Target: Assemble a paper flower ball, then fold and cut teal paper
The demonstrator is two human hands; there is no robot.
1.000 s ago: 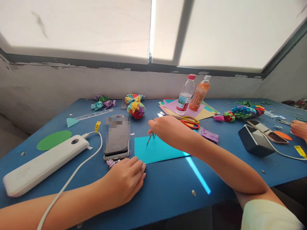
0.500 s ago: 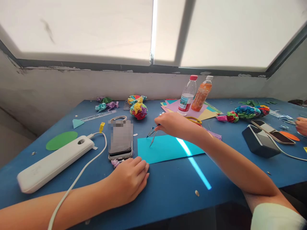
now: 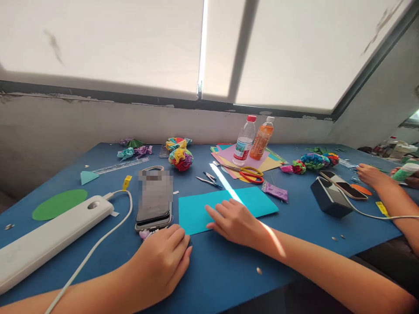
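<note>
A cyan paper sheet (image 3: 225,205) lies flat on the blue table (image 3: 229,266). My right hand (image 3: 234,220) rests on its near edge with the fingers stretched flat and holds nothing. My left hand (image 3: 163,261) lies on the table by the sheet's near left corner, fingers loosely curled, next to a stack of phones (image 3: 154,203). A small metal compass (image 3: 207,179) lies on the table beyond the sheet, apart from both hands.
A white power bank (image 3: 49,235) with a cable sits at the left, beside a green paper oval (image 3: 59,203). Scissors (image 3: 248,172), coloured paper sheets, two bottles (image 3: 244,140) and paper flowers (image 3: 180,157) stand at the back. Another person's hand (image 3: 371,176) is at the right.
My right hand has let go of the compass, which now lies beyond the sheet, and has drawn back onto the sheet's near edge. The left hand has barely moved.
</note>
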